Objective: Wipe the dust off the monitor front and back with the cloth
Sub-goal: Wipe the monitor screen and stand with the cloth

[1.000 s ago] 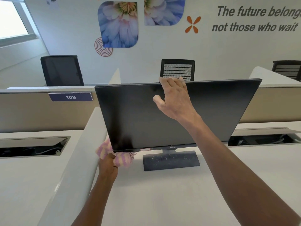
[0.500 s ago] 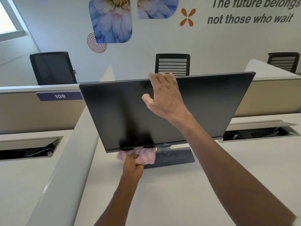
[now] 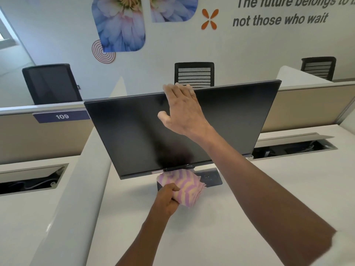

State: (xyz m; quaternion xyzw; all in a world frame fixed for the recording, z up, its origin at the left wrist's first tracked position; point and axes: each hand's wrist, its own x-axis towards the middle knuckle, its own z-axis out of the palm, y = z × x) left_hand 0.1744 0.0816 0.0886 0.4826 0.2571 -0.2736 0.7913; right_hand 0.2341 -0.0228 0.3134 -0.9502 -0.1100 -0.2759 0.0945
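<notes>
Grip: left hand (image 3: 166,200) bunched around the cloth (image 3: 184,186), now under the monitor (image 3: 134,131) by its stand, slid rightward from the lower-left corner. Right hand (image 3: 182,112) hooked over the top edge, steadying. Bottom edge mostly wiped, likely; back not yet.

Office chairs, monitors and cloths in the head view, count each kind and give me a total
Office chairs: 3
Monitors: 1
Cloths: 1
Total: 5

monitor (image 3: 134,135): black | cloth (image 3: 187,186): pink-yellow wavy stripes | desk (image 3: 211,227): white
</notes>
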